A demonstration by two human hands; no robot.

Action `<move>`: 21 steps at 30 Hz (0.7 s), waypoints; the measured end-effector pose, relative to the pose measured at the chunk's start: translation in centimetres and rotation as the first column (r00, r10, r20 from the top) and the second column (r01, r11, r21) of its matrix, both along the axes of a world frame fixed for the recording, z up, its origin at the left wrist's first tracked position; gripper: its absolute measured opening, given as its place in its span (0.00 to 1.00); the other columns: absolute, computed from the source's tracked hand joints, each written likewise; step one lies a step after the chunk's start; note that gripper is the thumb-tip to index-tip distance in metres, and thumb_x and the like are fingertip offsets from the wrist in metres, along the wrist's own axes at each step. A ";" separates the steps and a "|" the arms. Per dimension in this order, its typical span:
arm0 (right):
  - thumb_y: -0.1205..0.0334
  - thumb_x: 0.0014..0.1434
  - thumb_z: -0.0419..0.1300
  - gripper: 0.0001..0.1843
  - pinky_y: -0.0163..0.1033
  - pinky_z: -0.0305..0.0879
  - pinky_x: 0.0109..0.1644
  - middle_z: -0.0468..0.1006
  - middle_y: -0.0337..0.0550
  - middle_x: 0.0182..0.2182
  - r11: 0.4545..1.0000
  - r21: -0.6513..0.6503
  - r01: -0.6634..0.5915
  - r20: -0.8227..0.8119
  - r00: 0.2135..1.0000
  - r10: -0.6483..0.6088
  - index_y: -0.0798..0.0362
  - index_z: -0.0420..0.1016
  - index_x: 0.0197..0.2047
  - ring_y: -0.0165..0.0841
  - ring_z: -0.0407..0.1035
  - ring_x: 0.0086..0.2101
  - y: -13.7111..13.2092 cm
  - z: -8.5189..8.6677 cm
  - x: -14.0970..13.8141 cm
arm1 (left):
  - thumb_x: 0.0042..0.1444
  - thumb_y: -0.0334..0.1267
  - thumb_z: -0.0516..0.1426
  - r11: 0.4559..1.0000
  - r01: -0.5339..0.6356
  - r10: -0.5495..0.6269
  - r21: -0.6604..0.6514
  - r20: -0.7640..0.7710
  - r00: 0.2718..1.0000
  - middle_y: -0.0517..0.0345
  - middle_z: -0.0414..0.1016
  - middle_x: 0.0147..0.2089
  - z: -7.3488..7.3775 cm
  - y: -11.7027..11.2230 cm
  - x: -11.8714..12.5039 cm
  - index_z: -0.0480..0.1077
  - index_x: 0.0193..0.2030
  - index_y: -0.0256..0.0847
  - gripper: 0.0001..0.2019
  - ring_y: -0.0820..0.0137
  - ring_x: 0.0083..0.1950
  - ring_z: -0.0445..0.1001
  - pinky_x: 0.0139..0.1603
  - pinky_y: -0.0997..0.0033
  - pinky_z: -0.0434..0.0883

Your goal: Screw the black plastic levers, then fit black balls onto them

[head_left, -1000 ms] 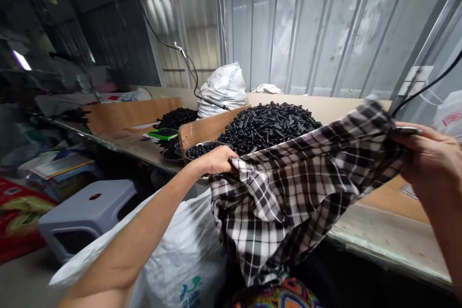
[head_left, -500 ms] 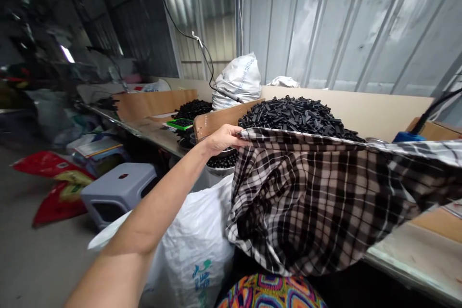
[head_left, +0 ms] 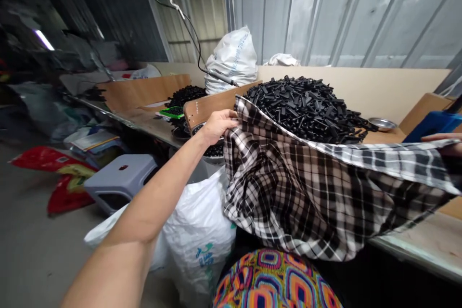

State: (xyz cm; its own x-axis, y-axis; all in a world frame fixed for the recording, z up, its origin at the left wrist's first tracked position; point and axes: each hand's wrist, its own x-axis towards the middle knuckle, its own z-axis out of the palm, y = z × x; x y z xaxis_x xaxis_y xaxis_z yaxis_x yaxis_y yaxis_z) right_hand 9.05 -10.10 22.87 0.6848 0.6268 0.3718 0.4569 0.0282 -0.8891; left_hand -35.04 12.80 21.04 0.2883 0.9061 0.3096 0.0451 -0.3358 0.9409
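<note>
Stretching a plaid cloth (head_left: 306,192) taut, clenched in left fingers (head_left: 227,118) and right fingers (head_left: 438,137). Heaped just beyond the fingers: black plastic parts (head_left: 306,106) on the surface (head_left: 426,245).

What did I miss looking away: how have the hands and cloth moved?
The right hand swung out rightward, pulling the checked cloth from bunched to spread taut. The left hand kept its grip on the edge; the pile of black parts stayed put.
</note>
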 end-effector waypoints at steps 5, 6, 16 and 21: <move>0.45 0.31 0.72 0.24 0.45 0.60 0.36 0.79 0.54 0.31 0.841 -0.378 -0.387 -0.265 0.916 0.303 0.55 0.81 0.27 0.33 0.70 0.29 0.3 -1.6 -3.0 | 0.35 0.31 0.60 0.972 -0.220 0.231 0.079 -0.161 0.960 0.66 0.68 0.23 -2.9 3.4 -0.8 0.70 0.27 0.37 0.08 0.74 0.32 0.67 0.37 0.75 0.64; 0.47 0.38 0.70 0.20 0.42 0.61 0.38 0.80 0.52 0.32 0.811 -0.373 -0.451 -0.279 0.888 0.366 0.56 0.81 0.28 0.32 0.70 0.30 0.5 -1.9 -3.9 | 0.35 0.31 0.60 0.968 -0.232 0.247 0.095 -0.200 0.948 0.65 0.66 0.21 -3.4 3.7 -0.8 0.70 0.25 0.38 0.06 0.72 0.33 0.68 0.37 0.75 0.63; 0.51 0.42 0.69 0.17 0.33 0.62 0.25 0.76 0.43 0.21 0.796 -0.105 -0.596 -0.482 0.731 0.484 0.57 0.76 0.26 0.30 0.67 0.21 2.1 -3.1 -8.5 | 0.52 0.44 0.56 0.939 0.317 -0.188 0.132 -0.576 0.796 0.59 0.76 0.39 -3.1 -11.1 5.3 0.75 0.37 0.42 0.11 0.69 0.40 0.72 0.44 0.72 0.66; 0.53 0.45 0.68 0.14 0.31 0.60 0.24 0.73 0.39 0.20 0.761 0.041 -0.648 -0.486 0.652 0.582 0.56 0.75 0.24 0.27 0.65 0.20 1.9 -3.0 -10.7 | 0.56 0.48 0.52 0.737 0.567 -0.656 -0.369 -0.185 0.732 0.54 0.74 0.31 -6.1 -17.6 8.7 0.73 0.33 0.35 0.17 0.72 0.33 0.71 0.33 0.75 0.66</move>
